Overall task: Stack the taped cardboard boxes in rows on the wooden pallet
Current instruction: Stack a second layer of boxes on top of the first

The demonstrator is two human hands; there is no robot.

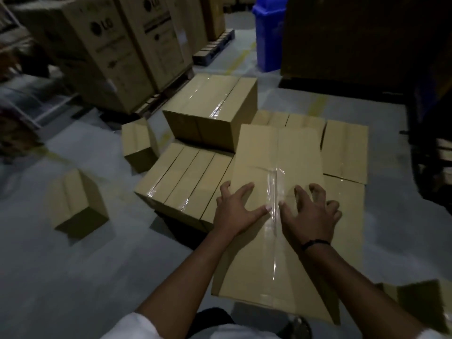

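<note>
**Left hand** point(236, 209): it lies on the top face of the taped box point(259, 155) with its fingers spread. The outermost finger reaches the box's left edge.

**Right hand** point(311, 212): it is on the same face, fingers spread and arched, with the tips touching the cardboard. A black wristband point(315, 243) sits on the wrist.

**Grip state:** neither hand closes round anything. Both lie with fingers apart on the top face. The thumbs point toward each other, one on each side of the clear tape strip point(276, 216) that runs along the middle of the top.

**Box position:** the taped box is directly under both palms. It extends beyond the fingertips and back toward the person's body, and it sits higher than the boxes beside it.

**Around the grip:**
- Left of the left hand is a row of four boxes point(188, 177), side by side with their tops level.
- Beyond the left fingertips, an upper box point(210, 106) rests on the lower layer.
- Beyond and right of the right hand are the right-side boxes point(346, 150), also lower down.
- The support under the stack is in deep shadow. It is probably the wooden pallet, but this cannot be confirmed.

**Far left of the left hand**, on the grey floor point(97, 265): a loose box point(138, 143) and a second loose box point(75, 199), both apart from the stack.

**Well beyond both hands:** tall printed cartons point(110, 57) and a blue bin point(269, 33).
</note>
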